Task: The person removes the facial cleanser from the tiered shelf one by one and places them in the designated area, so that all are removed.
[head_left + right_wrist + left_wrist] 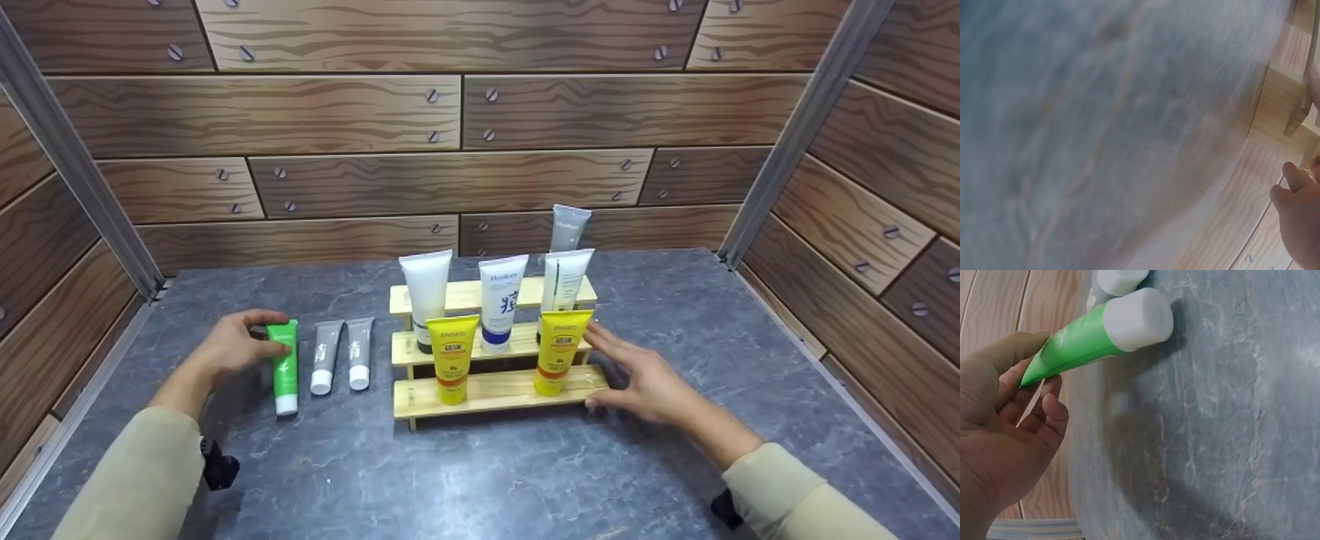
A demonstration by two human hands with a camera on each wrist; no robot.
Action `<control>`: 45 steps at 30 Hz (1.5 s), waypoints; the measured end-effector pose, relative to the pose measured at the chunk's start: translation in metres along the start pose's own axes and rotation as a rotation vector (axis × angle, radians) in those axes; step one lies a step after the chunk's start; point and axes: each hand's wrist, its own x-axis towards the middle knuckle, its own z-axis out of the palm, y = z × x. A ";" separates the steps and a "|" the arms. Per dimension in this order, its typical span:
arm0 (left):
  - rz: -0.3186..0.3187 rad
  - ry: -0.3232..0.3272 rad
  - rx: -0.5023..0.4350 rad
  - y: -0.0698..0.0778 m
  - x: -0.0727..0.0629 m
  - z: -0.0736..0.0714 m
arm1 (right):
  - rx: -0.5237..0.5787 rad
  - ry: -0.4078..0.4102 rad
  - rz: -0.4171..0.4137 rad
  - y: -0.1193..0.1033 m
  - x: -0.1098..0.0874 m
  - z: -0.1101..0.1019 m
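My left hand [229, 349] pinches the crimped end of a green squeeze tube [285, 371], its white cap [1140, 319] pointing toward me. Just right of it, two grey tubes [324, 360] with white caps lie side by side on the table. My right hand [649, 382] holds the right end of a three-tier wooden display rack [499, 394], thumb at the lowest step and fingers higher along its side. Two yellow tubes [451, 364] stand cap-down on the bottom step. Three white tubes [502, 296] stand on the middle step, and a grey tube [568, 227] on the top one.
The grey marbled tabletop [480, 480] is enclosed by wood-print panels [352, 112] at the back and sides. Metal corner posts [799, 127] rise at the back left and right. Dark wrist cameras [220, 465] sit under both sleeves.
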 end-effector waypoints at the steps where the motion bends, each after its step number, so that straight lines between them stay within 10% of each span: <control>1: -0.002 -0.006 0.001 -0.001 0.000 0.001 | 0.000 0.000 0.000 0.000 0.000 0.000; 31: -0.041 0.077 -0.011 -0.023 0.008 0.029 | 0.008 0.000 0.006 -0.001 0.000 0.000; 45: -0.095 0.019 0.017 -0.021 0.002 0.023 | -0.003 0.017 -0.024 0.000 0.001 0.000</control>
